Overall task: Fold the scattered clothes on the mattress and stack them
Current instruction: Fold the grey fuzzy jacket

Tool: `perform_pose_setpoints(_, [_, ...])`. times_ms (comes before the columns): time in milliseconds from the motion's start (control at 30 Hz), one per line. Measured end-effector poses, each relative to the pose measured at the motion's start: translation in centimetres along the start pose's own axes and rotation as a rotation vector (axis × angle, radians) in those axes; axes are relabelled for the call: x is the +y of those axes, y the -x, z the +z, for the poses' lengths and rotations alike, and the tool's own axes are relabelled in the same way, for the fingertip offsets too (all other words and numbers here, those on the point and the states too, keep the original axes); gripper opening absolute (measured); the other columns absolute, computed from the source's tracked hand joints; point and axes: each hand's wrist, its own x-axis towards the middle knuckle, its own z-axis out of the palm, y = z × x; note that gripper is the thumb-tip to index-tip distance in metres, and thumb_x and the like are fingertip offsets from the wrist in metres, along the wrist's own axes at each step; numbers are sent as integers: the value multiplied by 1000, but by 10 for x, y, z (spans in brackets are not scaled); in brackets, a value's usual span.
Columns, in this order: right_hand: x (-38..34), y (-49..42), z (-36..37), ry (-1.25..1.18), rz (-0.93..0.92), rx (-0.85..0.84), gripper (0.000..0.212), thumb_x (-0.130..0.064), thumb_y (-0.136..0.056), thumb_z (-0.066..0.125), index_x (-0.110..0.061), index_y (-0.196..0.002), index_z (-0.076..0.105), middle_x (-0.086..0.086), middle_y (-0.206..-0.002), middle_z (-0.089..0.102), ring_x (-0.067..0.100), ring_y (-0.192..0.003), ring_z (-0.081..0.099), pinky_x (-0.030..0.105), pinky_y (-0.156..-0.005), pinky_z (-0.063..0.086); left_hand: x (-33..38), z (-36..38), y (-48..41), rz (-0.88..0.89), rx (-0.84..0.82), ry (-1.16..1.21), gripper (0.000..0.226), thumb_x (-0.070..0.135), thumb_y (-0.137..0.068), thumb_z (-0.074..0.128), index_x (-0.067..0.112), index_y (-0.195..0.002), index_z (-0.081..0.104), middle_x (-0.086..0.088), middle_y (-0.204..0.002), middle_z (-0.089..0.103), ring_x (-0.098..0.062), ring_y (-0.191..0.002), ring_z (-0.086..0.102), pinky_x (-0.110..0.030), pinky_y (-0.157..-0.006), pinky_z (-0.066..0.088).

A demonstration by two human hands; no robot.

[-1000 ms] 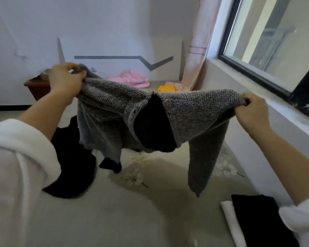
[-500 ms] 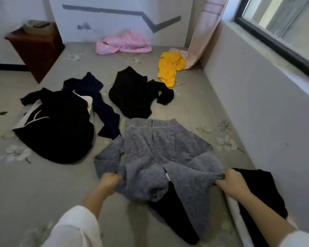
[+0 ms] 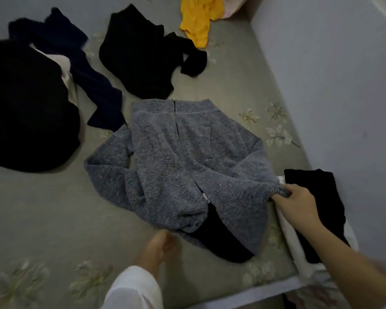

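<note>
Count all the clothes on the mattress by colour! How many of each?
Grey: 1, the grey jacket
Black: 3, the big black heap, the black top, the folded black piece
Navy: 1, the navy garment
Yellow: 1, the yellow garment
White: 1, the folded white piece under the black one
Total: 7
</note>
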Motion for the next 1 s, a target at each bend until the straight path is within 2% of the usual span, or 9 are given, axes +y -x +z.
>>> perform_pose_setpoints(167, [13, -2, 12, -170, 107, 42, 32, -13, -79, 69, -10, -53, 50, 8, -53, 51, 18, -55, 48, 35, -56, 39, 15, 18, -14, 94, -39, 272, 24, -4, -92, 37, 7, -77, 53, -10, -71, 53, -20, -67, 49, -28, -58, 46])
perform_pose_setpoints(267, [20, 1, 21, -423, 222, 47, 21, -17, -80, 68, -3, -66, 59, 17, -67, 63, 25, -64, 64, 40, -66, 55, 36, 10, -14, 248, -119, 259, 17, 3, -86, 47, 6, -92, 62, -9, -75, 63, -23, -76, 56, -32, -69, 46])
perform_pose_setpoints(333, [22, 4, 21, -648, 320, 37, 9, -5, -86, 62, 2, -81, 63, 16, -74, 65, 15, -59, 68, 25, -59, 58, 58, 2, 7, 344, -230, 330, 19, 4, -87, 43, 7, -93, 60, -7, -74, 64, -20, -77, 58, -31, -75, 47])
perform_pose_setpoints(533, [34, 0, 15, -832, 419, 107, 15, 7, -82, 59, 8, -96, 63, 2, -55, 66, 16, -55, 66, 19, -52, 55, 90, -52, 81, 631, -233, 261, 14, 11, -92, 42, 16, -85, 53, 3, -65, 65, -13, -65, 64, -26, -63, 57])
perform_pose_setpoints(667, [36, -15, 41, -844, 384, 260, 59, -8, -72, 76, -4, -124, 50, 7, -104, 58, 16, -91, 63, 25, -78, 55, 83, -69, 63, 746, -238, 307, 20, 6, -95, 45, 21, -101, 57, 9, -87, 69, -14, -109, 63, -28, -97, 47])
perform_pose_setpoints(733, [43, -12, 67, -912, 509, 275, 69, -15, -73, 80, -10, -130, 42, 5, -117, 46, 20, -100, 58, 36, -85, 52, 57, -62, 37, 647, -171, 115, 23, 2, -92, 44, 20, -95, 57, 8, -75, 59, -16, -99, 62, -21, -87, 44])
perform_pose_setpoints(800, [57, 3, 101, -904, 668, 192, 35, -14, -81, 70, -9, -111, 54, 9, -102, 55, 19, -82, 58, 35, -69, 50, 20, -51, 17, 508, -116, -105, 17, 0, -80, 51, 17, -81, 56, 4, -68, 53, -15, -76, 50, -23, -64, 39])
perform_pose_setpoints(900, [83, 36, 153, -807, 790, -169, 16, -3, -87, 51, -11, -95, 62, 11, -85, 59, 18, -69, 54, 30, -57, 41, -19, -36, -9, 498, -59, -342, 55, 7, -58, 61, 12, -113, 57, -5, -100, 66, -25, -97, 59, -30, -73, 46])
perform_pose_setpoints(1000, [96, 45, 178, -582, 597, -359, 30, -8, -82, 62, -20, -108, 56, 2, -98, 62, 20, -90, 58, 39, -83, 49, -21, -28, -26, 610, 15, -433, 30, 8, -80, 69, 15, -107, 58, -4, -95, 68, -21, -89, 63, -22, -66, 52])
